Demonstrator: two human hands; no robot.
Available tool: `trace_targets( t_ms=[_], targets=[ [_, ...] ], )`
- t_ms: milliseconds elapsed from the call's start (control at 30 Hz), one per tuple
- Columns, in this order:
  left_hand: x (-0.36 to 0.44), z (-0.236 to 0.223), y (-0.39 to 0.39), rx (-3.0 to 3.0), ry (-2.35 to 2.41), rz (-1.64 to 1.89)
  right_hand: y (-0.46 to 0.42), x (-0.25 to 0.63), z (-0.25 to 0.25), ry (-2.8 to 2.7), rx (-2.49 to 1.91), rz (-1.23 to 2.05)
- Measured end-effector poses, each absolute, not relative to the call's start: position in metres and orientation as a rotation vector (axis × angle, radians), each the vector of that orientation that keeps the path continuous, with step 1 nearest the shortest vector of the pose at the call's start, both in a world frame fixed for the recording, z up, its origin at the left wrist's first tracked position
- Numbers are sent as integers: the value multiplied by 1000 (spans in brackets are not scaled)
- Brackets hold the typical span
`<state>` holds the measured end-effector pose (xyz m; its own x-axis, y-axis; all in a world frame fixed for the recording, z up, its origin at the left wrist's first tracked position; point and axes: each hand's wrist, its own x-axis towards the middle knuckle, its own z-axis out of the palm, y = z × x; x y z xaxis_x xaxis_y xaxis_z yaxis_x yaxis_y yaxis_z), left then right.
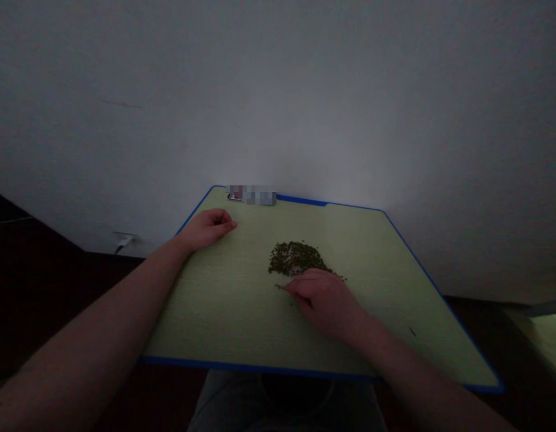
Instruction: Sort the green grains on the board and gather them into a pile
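Note:
A small heap of tiny green-brown grains [295,258] lies in the middle of a pale green board with a blue rim [242,363]. My right hand [325,300] rests just in front of the heap, fingers curled and pinched on a small thin thing at its fingertips, which I cannot make out. My left hand [208,228] lies loosely curled on the board's far left corner, away from the heap, with nothing visible in it.
A small blurred object [252,195] sits at the board's far edge against a plain white wall [304,90]. One stray speck [412,331] lies on the board's right side. A plug and cable [123,241] are at the wall's base, left. The room is dim.

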<state>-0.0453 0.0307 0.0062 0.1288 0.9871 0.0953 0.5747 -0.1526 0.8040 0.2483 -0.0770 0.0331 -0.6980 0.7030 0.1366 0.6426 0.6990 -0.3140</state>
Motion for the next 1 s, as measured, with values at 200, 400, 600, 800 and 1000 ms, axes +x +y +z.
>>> trace_targets(
  t_ms=[200, 400, 600, 800, 1000],
  targets=[
    [-46, 5, 32, 1815, 1501, 880, -69, 244, 45, -2758, -1066, 458],
    [-44, 7, 29, 1811, 1535, 879, -47, 231, 48, -2730, -984, 593],
    [-45, 5, 30, 1821, 1524, 885, -37, 223, 43, -2788, -856, 784],
    [-45, 5, 31, 1809, 1512, 885, -52, 233, 42, -2793, -896, 836],
    [-43, 8, 28, 1785, 1524, 887, -71, 240, 47, -2822, -998, 817]
  ],
)
